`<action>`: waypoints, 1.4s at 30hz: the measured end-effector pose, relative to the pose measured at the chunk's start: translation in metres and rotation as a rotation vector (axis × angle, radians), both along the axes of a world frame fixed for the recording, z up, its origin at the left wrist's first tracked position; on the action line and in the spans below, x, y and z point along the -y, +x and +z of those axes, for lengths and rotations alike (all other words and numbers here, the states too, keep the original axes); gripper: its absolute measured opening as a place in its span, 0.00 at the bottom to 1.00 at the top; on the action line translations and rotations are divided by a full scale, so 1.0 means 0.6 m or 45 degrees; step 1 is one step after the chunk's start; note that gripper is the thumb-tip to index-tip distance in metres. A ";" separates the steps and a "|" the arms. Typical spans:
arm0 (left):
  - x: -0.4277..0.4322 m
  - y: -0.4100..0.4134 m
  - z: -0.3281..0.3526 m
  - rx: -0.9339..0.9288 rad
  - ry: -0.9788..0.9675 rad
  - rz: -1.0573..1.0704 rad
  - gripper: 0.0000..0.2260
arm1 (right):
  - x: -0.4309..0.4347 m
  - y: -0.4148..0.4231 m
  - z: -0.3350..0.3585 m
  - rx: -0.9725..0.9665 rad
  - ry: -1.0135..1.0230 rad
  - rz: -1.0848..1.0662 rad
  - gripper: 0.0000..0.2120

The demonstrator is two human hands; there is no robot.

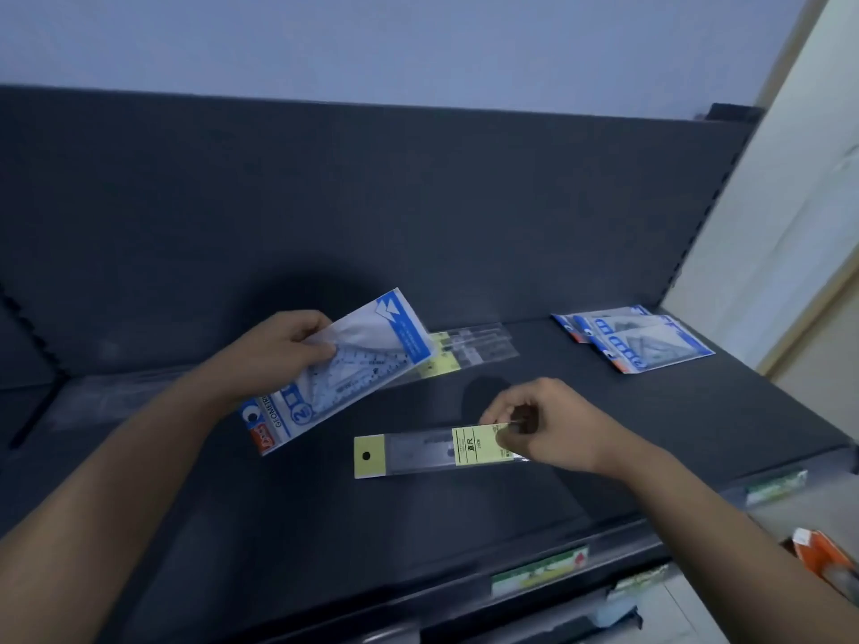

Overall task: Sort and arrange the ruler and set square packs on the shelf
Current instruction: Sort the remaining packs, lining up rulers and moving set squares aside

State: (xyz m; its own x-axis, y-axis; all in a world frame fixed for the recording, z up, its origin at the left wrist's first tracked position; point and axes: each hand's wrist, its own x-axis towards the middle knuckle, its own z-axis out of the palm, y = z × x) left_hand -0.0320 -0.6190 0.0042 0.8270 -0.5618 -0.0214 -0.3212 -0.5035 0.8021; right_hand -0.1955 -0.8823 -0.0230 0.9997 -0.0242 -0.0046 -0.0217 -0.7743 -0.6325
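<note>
Head view. The left hand [279,346] has its grip closed on the far-left edge of a set square pack [344,369], thumb and fingers pinching the film. The pack is raised off the shelf [465,513] and tilted.

The right hand [534,425] has its grip pinched on the right end of a ruler pack [437,450], beside the yellow label. That pack lies across the near centre of the shelf; whether the pinched end is lifted cannot be told.

More ruler packs [474,348] lie at far centre, and a fanned stack of set square packs [637,339] lies far right.

Assessment: both packs look light and thin. The clear sleeves are probably slippery and limp, the contents stiff. A pinch on an end or on the card header should hold best.
</note>
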 end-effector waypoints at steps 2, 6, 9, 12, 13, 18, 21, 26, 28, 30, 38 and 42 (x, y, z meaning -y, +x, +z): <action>0.058 -0.009 0.004 0.057 0.030 -0.029 0.05 | 0.031 -0.010 0.003 0.019 -0.006 0.020 0.10; 0.220 -0.035 0.007 0.128 0.030 -0.121 0.02 | 0.108 -0.034 -0.008 0.025 -0.044 0.104 0.10; 0.361 -0.054 0.007 0.186 -0.016 -0.177 0.03 | 0.211 -0.046 -0.013 0.092 -0.101 0.081 0.10; 0.495 -0.068 -0.002 0.162 -0.022 -0.239 0.03 | 0.313 -0.058 -0.020 0.083 -0.078 0.108 0.10; 0.536 -0.072 -0.007 0.133 -0.009 -0.250 0.04 | 0.341 -0.062 -0.023 0.062 -0.076 0.124 0.10; 0.678 -0.084 -0.028 -0.028 0.074 -0.256 0.07 | 0.453 -0.068 -0.026 0.067 -0.027 0.156 0.10; 0.726 -0.089 -0.043 0.000 0.178 -0.276 0.10 | 0.496 -0.063 -0.030 0.058 -0.006 0.183 0.11; 0.758 -0.105 -0.069 0.268 0.423 -0.262 0.13 | 0.510 -0.059 -0.050 0.102 0.067 0.223 0.11; 0.748 -0.111 -0.071 0.376 0.448 -0.207 0.14 | 0.504 -0.056 -0.056 0.102 0.065 0.264 0.10; 0.727 -0.113 -0.065 0.487 0.498 -0.165 0.13 | 0.495 -0.048 -0.057 0.104 0.058 0.299 0.10; 0.474 -0.118 -0.026 -0.007 0.408 -0.356 0.07 | 0.371 0.020 -0.046 0.250 0.073 0.342 0.09; 0.306 -0.099 -0.046 -0.043 0.329 -0.184 0.04 | 0.259 0.078 -0.043 0.318 0.064 0.364 0.09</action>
